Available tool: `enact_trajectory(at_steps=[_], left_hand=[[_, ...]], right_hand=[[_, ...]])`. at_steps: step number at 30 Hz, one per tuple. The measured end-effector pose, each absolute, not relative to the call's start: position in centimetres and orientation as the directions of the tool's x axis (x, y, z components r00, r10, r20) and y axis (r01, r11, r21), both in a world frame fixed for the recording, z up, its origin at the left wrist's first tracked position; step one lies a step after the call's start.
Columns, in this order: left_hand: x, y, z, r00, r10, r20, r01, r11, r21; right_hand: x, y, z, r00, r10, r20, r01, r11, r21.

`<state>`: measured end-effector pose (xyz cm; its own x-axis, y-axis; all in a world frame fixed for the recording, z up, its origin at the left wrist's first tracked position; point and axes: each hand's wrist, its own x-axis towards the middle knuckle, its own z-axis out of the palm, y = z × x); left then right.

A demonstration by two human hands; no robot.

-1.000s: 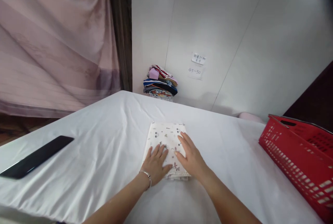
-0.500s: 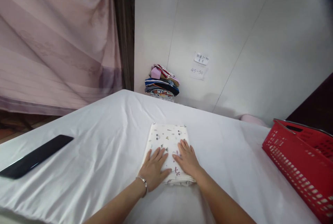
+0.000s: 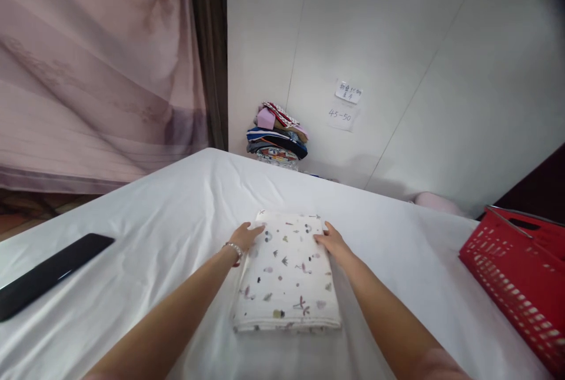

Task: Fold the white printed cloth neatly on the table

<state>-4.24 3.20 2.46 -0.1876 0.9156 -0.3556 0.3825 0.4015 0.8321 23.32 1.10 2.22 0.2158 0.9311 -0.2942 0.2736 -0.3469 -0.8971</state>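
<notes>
A folded white cloth (image 3: 286,274) with a small print of plants and rainbows lies flat in front of me, its layered fold edge towards me. My left hand (image 3: 247,236), with a bracelet at the wrist, grips its far left side, thumb on top and fingers curled down at the edge. On the opposite side my right hand (image 3: 332,242) holds the far right edge in the same way, thumb over the print. The fingertips of both hands are partly hidden by the cloth's edges.
The cloth lies on a table with a wrinkled white cover (image 3: 176,262). A black flat object (image 3: 53,274) rests at the left, a red plastic basket (image 3: 516,280) stands at the right. Behind the table are a stack of folded clothes (image 3: 278,136) and a wall with paper notes (image 3: 346,103).
Both hands have gone from lying flat on top of the cloth to gripping its far left and right sides. More of the print now shows, and the cloth looks slightly nearer.
</notes>
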Motion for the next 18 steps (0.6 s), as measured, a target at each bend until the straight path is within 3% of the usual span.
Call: enact_trajectory(at_steps=[5, 10, 12, 18], left_hand=[[-2.9, 5.3, 3.2, -0.103, 0.888, -0.449, 0.226, 0.46, 0.858], [-2.5, 5.1, 5.1, 0.253, 0.764, -0.594, -0.135, 0.636, 0.76], [-2.5, 4.5, 6.4, 0.347, 0.76, -0.549, -0.215, 0.635, 0.742], [-2.0, 2.1, 10.7, 0.484, 0.833, -0.27, -0.281, 0.44, 0.853]], right_hand=[[23.6, 2.3, 2.8, 0.177, 0.902, -0.393, 0.115, -0.416, -0.902], [24.4, 2.2, 2.6, 0.034, 0.894, -0.447, -0.122, -0.44, -0.89], [24.5, 2.1, 2.7, -0.056, 0.905, -0.422, -0.151, -0.425, -0.892], [24.2, 1.8, 3.5, -0.37, 0.901, -0.229, -0.225, -0.326, -0.918]])
